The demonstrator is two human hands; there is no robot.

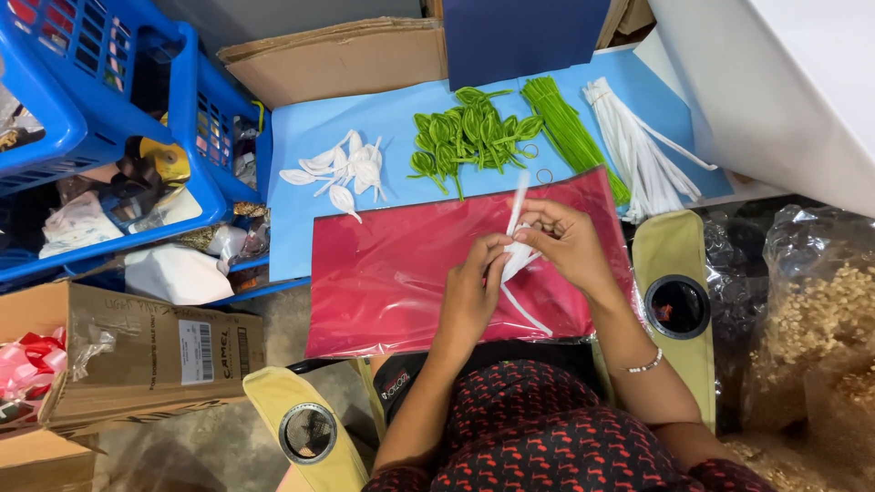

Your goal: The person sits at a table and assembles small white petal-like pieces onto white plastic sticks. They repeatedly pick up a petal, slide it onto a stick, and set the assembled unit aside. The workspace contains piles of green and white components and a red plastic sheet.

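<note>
My left hand [474, 287] and my right hand [567, 241] meet over a red plastic-wrapped sheet [392, 273] on my lap. Together they pinch a white pipe cleaner [516, 251], bent into a loop between the fingers, with one end sticking up and the other trailing down over the red sheet. Beyond the sheet, on a blue paper surface [301, 141], lie finished white loops [342, 171], green loops [465, 132], a bundle of straight green pipe cleaners [565, 128] and a bundle of straight white ones [638, 150].
Blue plastic crates [100, 82] full of craft bits stand at the left. A cardboard box [155, 351] with pink ribbon sits at lower left. Flat cardboard [337, 59] and a dark blue board [524, 36] lie at the back. Clear bags of beige filling [811, 328] are at the right.
</note>
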